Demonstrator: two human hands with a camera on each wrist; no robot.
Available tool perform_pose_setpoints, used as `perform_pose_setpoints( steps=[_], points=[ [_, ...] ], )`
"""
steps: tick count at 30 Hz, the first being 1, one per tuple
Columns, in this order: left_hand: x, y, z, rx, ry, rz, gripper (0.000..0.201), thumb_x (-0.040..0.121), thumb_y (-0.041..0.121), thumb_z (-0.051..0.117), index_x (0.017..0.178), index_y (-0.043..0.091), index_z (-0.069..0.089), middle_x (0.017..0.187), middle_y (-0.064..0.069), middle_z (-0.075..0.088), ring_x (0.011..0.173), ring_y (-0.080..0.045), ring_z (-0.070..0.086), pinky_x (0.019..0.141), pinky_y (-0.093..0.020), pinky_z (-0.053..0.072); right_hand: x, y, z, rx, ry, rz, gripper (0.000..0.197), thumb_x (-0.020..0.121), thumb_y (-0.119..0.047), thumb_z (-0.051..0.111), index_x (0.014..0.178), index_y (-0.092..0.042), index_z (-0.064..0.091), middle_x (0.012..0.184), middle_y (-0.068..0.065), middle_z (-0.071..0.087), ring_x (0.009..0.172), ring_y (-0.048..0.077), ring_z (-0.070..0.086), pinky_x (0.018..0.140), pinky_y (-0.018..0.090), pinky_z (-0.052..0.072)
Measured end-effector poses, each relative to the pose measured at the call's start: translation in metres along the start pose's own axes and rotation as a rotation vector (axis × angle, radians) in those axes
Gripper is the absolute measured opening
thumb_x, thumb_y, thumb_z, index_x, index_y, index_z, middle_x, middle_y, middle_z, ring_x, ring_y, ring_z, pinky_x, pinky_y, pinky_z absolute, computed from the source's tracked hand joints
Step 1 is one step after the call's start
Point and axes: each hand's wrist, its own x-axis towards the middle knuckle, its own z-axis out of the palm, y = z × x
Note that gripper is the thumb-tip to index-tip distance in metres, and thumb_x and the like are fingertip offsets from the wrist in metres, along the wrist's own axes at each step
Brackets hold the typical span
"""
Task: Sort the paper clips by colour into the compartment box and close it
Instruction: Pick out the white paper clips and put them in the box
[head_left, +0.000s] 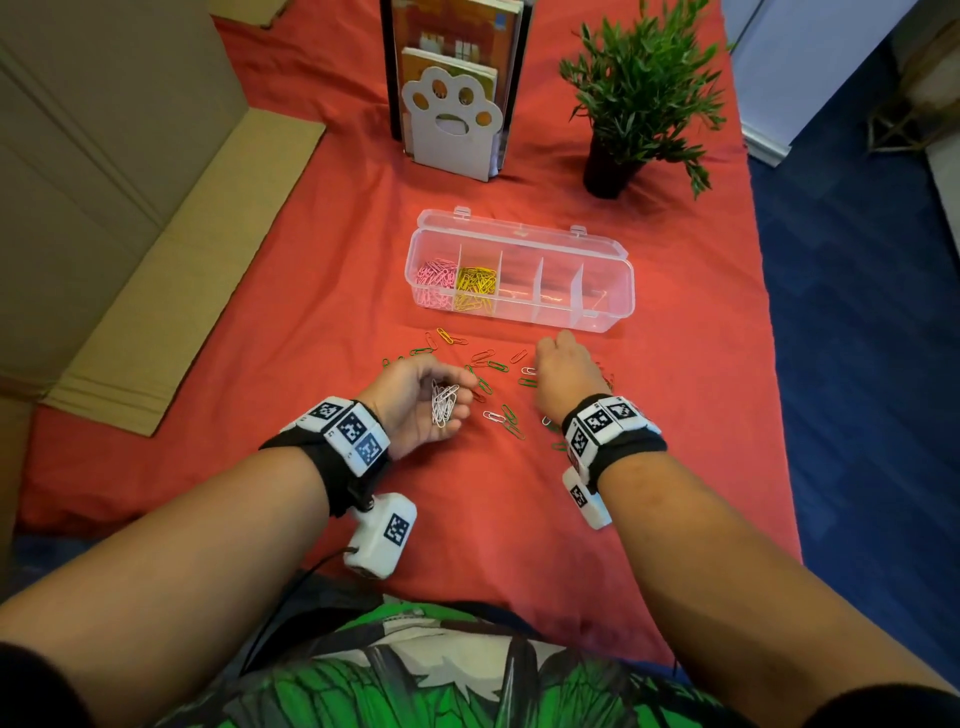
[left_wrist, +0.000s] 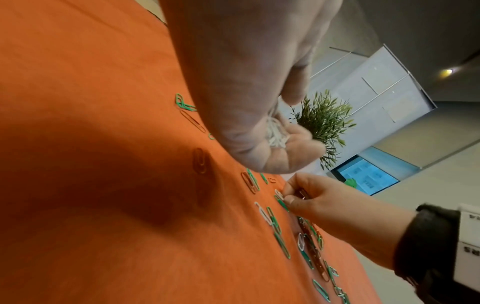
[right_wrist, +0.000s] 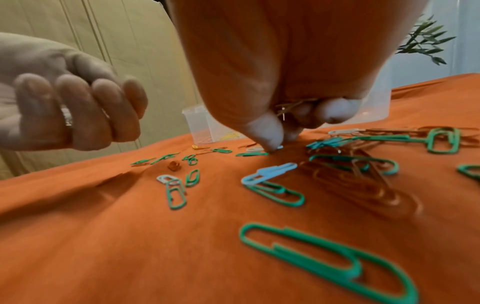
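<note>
Fingers (head_left: 457, 395) of the left hand (head_left: 415, 400) curl around a bunch of white clips (head_left: 443, 405); the right hand (head_left: 566, 376) pinches a white clip (left_wrist: 278, 194) off the red worktop (head_left: 311, 312), orange clips (right_wrist: 293, 105) tucked in its palm. Near them the compartment box (head_left: 519, 275) lies open.

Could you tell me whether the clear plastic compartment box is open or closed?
Open: the clear plastic compartment box has its lid swung back behind it, leaving the compartments uncovered.

The compartment box (head_left: 613, 291) is seen as clear, glossy plastic. The paper clips (right_wrist: 330, 259) appear smooth and coated, possibly plastic over wire. The red cloth (head_left: 311, 291) is noted as matt, creased fabric.
</note>
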Motion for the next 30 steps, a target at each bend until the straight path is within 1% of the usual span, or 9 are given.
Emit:
perform_pose_setpoints(
  steps=[4,12,14,18,20,23,25,28,30],
  points=[
    [0.002,0.000,0.008,0.069,0.120,-0.013,0.019,0.089,0.019,0.043,0.079,0.014,0.058,0.063,0.001,0.057,0.047,-0.008,0.058,0.051,-0.020,0.050,0.002,-0.004,0.003,-0.001,0.032,0.001,0.022,0.087,-0.010,0.051,0.108,-0.004,0.049,0.115,0.016,0.046,0.104,0.036,0.051,0.087,0.043,0.044],
    [0.001,0.002,0.008,0.090,0.184,0.004,0.017,0.093,0.013,0.041,0.084,0.013,0.055,0.079,-0.004,0.057,0.068,-0.017,0.055,0.071,-0.031,0.048,0.005,-0.018,-0.001,0.010,-0.032,0.046,0.028,0.087,-0.006,0.038,0.112,0.002,0.047,0.116,0.019,0.049,0.110,0.036,0.049,0.091,0.042,0.042],
    [-0.001,0.010,0.009,0.086,0.174,0.001,0.017,0.093,0.013,0.040,0.084,0.014,0.054,0.078,-0.003,0.056,0.067,-0.016,0.053,0.071,-0.031,0.047,0.006,-0.016,-0.007,0.279,-0.037,0.167,0.022,0.088,-0.006,0.041,0.107,0.001,0.051,0.109,0.018,0.055,0.103,0.032,0.053,0.086,0.036,0.042],
    [-0.001,0.044,0.022,0.049,0.084,0.046,0.015,0.091,0.015,0.041,0.082,0.014,0.053,0.077,-0.002,0.054,0.067,-0.016,0.052,0.069,-0.029,0.046,-0.002,-0.013,-0.020,1.084,0.035,0.426,0.018,0.087,-0.005,0.048,0.085,-0.023,0.052,0.074,-0.003,0.051,0.058,0.009,0.044,0.051,0.022,0.034],
    [0.001,0.067,0.035,0.039,0.032,0.093,0.016,0.091,0.018,0.040,0.081,0.014,0.051,0.078,-0.003,0.053,0.068,-0.016,0.051,0.070,-0.029,0.045,-0.008,-0.011,-0.028,1.434,0.000,0.497,0.026,0.090,0.001,0.040,0.084,-0.021,0.053,0.065,-0.003,0.042,0.052,0.008,0.034,0.045,0.019,0.028],
    [0.007,0.098,0.056,-0.028,-0.023,0.134,0.012,0.091,0.021,0.042,0.092,0.013,0.050,0.086,-0.002,0.051,0.074,-0.015,0.050,0.080,-0.032,0.045,-0.015,-0.005,-0.046,1.839,-0.031,0.591,0.026,0.092,0.000,0.032,0.083,-0.010,0.054,0.066,0.003,0.040,0.056,0.012,0.040,0.043,0.019,0.036],
    [0.011,0.111,0.070,-0.050,-0.040,0.160,0.019,0.090,0.020,0.042,0.106,0.013,0.047,0.091,0.002,0.044,0.074,-0.010,0.046,0.083,-0.033,0.045,-0.017,0.000,-0.054,2.035,-0.048,0.639,0.023,0.092,-0.004,0.033,0.081,-0.006,0.053,0.069,0.007,0.043,0.059,0.016,0.045,0.044,0.020,0.041],
    [0.013,0.121,0.086,-0.028,0.021,0.186,0.012,0.089,0.014,0.041,0.100,0.009,0.042,0.077,-0.004,0.035,0.049,-0.013,0.047,0.060,-0.024,0.049,-0.016,0.007,-0.061,2.092,-0.071,0.661,0.021,0.092,-0.005,0.034,0.080,-0.005,0.051,0.069,0.006,0.044,0.060,0.016,0.046,0.044,0.019,0.043],
    [0.016,0.121,0.089,0.019,0.083,0.201,0.005,0.088,0.010,0.041,0.083,0.009,0.041,0.072,-0.003,0.029,0.053,-0.017,0.041,0.088,-0.024,0.048,-0.014,0.012,-0.064,2.056,-0.088,0.653,0.020,0.093,-0.005,0.036,0.083,-0.006,0.053,0.070,0.005,0.045,0.060,0.014,0.045,0.044,0.018,0.044]
  ],
)
